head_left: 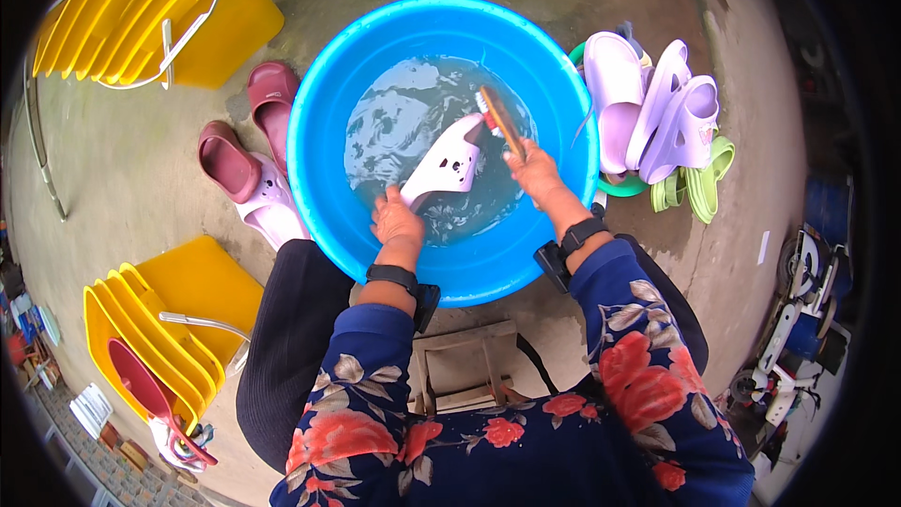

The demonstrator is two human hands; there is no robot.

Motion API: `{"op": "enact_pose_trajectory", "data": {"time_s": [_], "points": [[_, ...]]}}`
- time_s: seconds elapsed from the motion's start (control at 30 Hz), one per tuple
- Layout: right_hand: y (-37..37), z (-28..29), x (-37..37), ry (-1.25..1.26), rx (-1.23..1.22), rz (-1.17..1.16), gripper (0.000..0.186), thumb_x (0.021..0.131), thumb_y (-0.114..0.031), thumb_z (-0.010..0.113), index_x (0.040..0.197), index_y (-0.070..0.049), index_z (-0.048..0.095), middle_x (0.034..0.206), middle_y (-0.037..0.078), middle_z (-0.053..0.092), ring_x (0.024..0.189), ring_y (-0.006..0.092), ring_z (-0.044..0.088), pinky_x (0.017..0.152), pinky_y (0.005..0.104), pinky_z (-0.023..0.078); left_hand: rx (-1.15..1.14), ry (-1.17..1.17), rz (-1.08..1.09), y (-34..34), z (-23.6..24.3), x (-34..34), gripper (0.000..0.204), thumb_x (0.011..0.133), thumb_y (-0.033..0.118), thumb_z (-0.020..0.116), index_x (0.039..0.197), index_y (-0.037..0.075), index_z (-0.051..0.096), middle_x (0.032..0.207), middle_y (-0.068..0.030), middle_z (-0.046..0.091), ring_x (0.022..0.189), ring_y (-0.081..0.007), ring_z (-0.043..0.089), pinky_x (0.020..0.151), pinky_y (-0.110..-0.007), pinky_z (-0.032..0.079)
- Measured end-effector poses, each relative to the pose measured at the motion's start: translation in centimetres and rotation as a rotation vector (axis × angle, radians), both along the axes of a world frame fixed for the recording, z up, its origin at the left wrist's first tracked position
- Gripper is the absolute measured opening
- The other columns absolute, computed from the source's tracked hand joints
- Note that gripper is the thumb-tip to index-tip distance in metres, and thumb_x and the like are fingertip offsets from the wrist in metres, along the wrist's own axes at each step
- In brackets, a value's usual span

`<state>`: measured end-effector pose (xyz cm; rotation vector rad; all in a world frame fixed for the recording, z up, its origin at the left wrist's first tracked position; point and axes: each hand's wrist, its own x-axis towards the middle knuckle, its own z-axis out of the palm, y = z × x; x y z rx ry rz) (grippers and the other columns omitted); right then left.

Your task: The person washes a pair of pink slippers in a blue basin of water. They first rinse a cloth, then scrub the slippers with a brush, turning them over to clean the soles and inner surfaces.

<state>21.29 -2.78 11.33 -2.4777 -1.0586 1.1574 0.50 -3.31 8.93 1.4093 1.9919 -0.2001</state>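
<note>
On concrete (122,183), a basin (324,131) holds a black-spotted pink slipper (439,167).

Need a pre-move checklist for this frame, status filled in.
1. Right hand gripping brush: ok, closed on the handle.
2. Left hand grip on shoe: cannot tell; fingers at its near end.
3. Bristles touching shoe: cannot tell; right by its far tip.
4. Water in basin: ok.
5. Wrist straps out of water: ok.
</note>
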Motion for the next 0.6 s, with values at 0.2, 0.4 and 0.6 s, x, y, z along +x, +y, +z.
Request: {"op": "enact_pose_trajectory", "data": {"time_s": [0.2,0.4,0.6], "points": [[-1.5,-1.2,-1.6,0.097,-0.048,-0.02,0.05,0.08,-0.025,0.052,0.124,-0.008,0.034,0.104,0.022,0.053,0.096,0.0365,0.052,0.082,0.0391,0.042,0.546,-0.271,-0.262,0.2,2.0,2.0,0.042,0.063,0.011,0.064,0.101,0.007,0.048,0.102,-0.0155,0.051,0.097,-0.0325,0.046,0.085,-0.038,0.035],[-2.2,-0.5,-1.8,-0.003,-0.06,0.054,0.05,0.08,-0.024,0.051,0.125,-0.012,0.033,0.101,0.023,0.054,0.095,0.0369,0.052,0.082,0.04,0.042,0.046,-0.513,0.55,2.1,-1.1,3.6,0.064,0.064,0.037,0.072,0.108,-0.001,0.046,0.099,-0.0156,0.056,0.096,-0.0283,0.051,0.083,-0.033,0.039],[-2.6,1.7,-0.2,0.113,-0.059,0.032,0.051,0.079,-0.023,0.052,0.124,-0.011,0.034,0.101,0.022,0.054,0.094,0.0351,0.053,0.081,0.0378,0.042,-0.081,-0.895,0.767,3.5,-3.2,5.5,0.045,0.075,0.019,0.063,0.113,0.003,0.045,0.107,-0.0094,0.052,0.096,-0.0193,0.049,0.08,-0.032,0.039]]}}
